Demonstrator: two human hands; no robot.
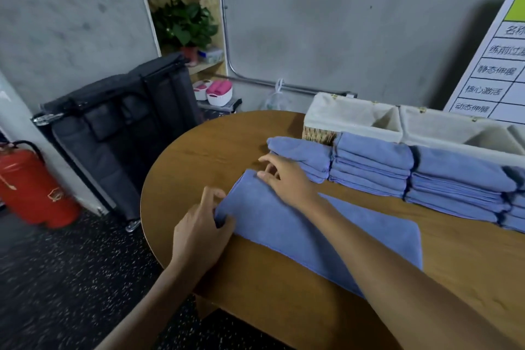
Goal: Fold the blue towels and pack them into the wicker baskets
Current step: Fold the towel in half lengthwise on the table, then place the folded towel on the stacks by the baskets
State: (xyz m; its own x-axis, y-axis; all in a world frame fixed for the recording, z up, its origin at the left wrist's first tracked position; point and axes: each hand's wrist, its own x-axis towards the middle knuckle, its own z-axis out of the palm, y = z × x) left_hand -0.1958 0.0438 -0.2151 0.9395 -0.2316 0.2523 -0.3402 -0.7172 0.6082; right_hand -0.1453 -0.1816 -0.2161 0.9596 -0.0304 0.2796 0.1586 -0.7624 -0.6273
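Left hand (201, 229) and right hand (284, 176) pinch the flat blue microfibre towel (326, 230) at frame centre; uneven pull risks a skewed fold.

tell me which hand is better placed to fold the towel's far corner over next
Right, probably. The right hand already has its fingers on the far left corner of the flat blue towel. The left hand pinches the near left corner at the table edge, so it suits anchoring or following.
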